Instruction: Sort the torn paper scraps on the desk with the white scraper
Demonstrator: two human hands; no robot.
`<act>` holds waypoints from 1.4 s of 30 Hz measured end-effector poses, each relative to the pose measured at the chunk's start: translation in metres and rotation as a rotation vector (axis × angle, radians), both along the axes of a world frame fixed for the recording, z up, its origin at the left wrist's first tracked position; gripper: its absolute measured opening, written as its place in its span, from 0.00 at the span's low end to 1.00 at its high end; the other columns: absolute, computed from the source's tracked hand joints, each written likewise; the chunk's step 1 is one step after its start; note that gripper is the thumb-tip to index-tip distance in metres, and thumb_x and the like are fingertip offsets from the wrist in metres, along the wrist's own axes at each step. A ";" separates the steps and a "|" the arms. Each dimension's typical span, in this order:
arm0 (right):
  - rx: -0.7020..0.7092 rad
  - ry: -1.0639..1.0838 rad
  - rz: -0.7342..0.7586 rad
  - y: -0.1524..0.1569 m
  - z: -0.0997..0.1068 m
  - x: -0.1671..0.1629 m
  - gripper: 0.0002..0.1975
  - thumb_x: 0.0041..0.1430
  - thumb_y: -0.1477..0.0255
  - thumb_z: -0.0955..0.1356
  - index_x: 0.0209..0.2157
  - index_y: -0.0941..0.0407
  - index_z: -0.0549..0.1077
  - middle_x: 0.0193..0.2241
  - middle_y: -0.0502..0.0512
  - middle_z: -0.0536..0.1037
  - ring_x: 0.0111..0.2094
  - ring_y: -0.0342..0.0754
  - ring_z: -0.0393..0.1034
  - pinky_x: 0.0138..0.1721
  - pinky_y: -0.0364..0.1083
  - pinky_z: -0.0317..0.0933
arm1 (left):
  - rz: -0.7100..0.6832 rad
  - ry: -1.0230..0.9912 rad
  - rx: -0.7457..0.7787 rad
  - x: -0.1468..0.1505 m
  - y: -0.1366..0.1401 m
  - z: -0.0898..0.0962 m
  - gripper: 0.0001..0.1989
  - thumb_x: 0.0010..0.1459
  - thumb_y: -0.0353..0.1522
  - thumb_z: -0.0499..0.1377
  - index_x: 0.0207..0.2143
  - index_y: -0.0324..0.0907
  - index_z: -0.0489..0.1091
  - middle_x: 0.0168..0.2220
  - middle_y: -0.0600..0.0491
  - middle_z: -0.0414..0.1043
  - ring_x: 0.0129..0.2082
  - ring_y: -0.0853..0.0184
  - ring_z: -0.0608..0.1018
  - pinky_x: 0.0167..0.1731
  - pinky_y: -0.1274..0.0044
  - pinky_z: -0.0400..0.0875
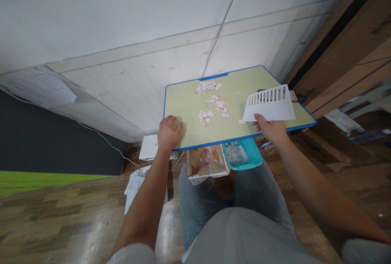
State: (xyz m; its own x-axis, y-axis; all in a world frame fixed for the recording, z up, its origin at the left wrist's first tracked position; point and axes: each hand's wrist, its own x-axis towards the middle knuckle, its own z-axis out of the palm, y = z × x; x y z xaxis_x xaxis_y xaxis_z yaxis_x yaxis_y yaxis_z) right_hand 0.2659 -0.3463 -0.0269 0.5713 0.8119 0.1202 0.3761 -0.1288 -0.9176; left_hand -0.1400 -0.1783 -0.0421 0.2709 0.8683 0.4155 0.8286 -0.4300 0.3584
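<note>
In the head view, my right hand (pixel 270 129) pinches the lower edge of a thin white slotted sheet (pixel 270 108), held tilted over the right part of a small yellow-green table (pixel 189 134) with a blue rim. A row of slots runs along its upper side. My left hand (pixel 169 133) rests on the table's front left corner, fingers and thumb apart. Between the hands lie small white and pinkish scraps: one pile (pixel 208 87) at the back, a looser group (pixel 220 105) in the middle, and a small heap (pixel 205 116) nearer the front.
Below the front edge, at my lap, sit a lined bin (pixel 224 172) with reddish waste and a teal basket (pixel 255 162) holding white scraps. A dark object partly shows behind the sheet. A wall (pixel 137 77) stands behind, large cardboard (pixel 342 52) at right, papers (pixel 134 186) lower left.
</note>
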 end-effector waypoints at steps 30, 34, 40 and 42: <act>0.005 0.299 -0.003 -0.008 0.006 0.011 0.18 0.37 0.61 0.79 0.31 0.50 0.75 0.27 0.56 0.83 0.24 0.55 0.74 0.21 0.53 0.72 | -0.001 0.008 -0.013 0.000 0.000 0.001 0.21 0.72 0.44 0.60 0.58 0.43 0.78 0.65 0.38 0.79 0.69 0.43 0.75 0.74 0.52 0.68; 0.027 0.251 -0.008 0.008 0.012 -0.001 0.14 0.47 0.58 0.76 0.29 0.51 0.73 0.20 0.54 0.78 0.18 0.50 0.68 0.18 0.49 0.65 | 0.005 0.010 -0.026 0.001 0.000 0.001 0.21 0.72 0.43 0.60 0.59 0.42 0.78 0.66 0.37 0.78 0.70 0.44 0.75 0.75 0.52 0.68; 0.055 0.165 0.064 0.042 0.011 -0.035 0.15 0.56 0.56 0.74 0.28 0.52 0.74 0.22 0.53 0.79 0.17 0.44 0.63 0.20 0.46 0.63 | 0.008 -0.002 -0.019 0.000 0.000 0.000 0.20 0.71 0.42 0.60 0.59 0.43 0.78 0.65 0.38 0.79 0.70 0.43 0.75 0.74 0.51 0.70; 0.053 0.147 0.065 0.048 0.010 -0.040 0.15 0.57 0.56 0.73 0.28 0.52 0.74 0.22 0.54 0.80 0.16 0.44 0.62 0.20 0.46 0.63 | -0.003 -0.009 -0.008 0.000 0.000 -0.001 0.18 0.71 0.42 0.61 0.58 0.45 0.78 0.64 0.40 0.80 0.69 0.44 0.76 0.74 0.52 0.69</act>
State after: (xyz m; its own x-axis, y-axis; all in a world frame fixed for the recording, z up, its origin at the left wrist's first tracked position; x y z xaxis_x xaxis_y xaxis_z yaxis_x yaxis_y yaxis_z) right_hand 0.2260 -0.2985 -0.0174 0.5323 0.8425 0.0830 0.2432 -0.0583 -0.9682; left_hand -0.1397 -0.1782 -0.0428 0.2695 0.8710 0.4108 0.8240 -0.4293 0.3697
